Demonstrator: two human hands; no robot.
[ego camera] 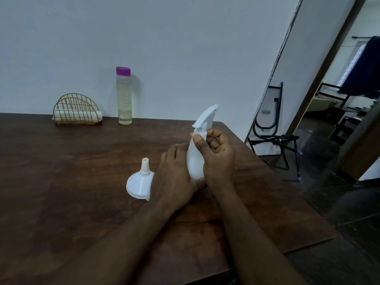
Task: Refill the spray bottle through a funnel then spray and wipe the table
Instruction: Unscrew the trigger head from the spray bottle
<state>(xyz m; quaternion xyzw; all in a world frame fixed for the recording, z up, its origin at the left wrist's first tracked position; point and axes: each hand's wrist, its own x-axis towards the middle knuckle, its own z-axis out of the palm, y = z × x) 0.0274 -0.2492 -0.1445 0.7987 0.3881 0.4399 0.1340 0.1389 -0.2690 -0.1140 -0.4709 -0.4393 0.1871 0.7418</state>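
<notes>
Head view: both hands close together on the table [61,182], clamped on the white spray bottle [195,159]. Left hand [172,177] wraps the body from the left. Right hand [218,159] curls round the neck, thumb pressed on the front. Funnel [138,184] sits mouth-down, spout up, just left of the left hand. Farther off, beyond and left — purple-capped bottle [124,101] of pale liquid, then a gold wire holder [76,112] with a white cloth.

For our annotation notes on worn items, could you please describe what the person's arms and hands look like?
Both are bare: the left hand and right hand wear no gloves, and no ring, watch or bracelet shows. The left forearm and right forearm are uncovered to the frame's edge, with no sleeve in view.
</notes>
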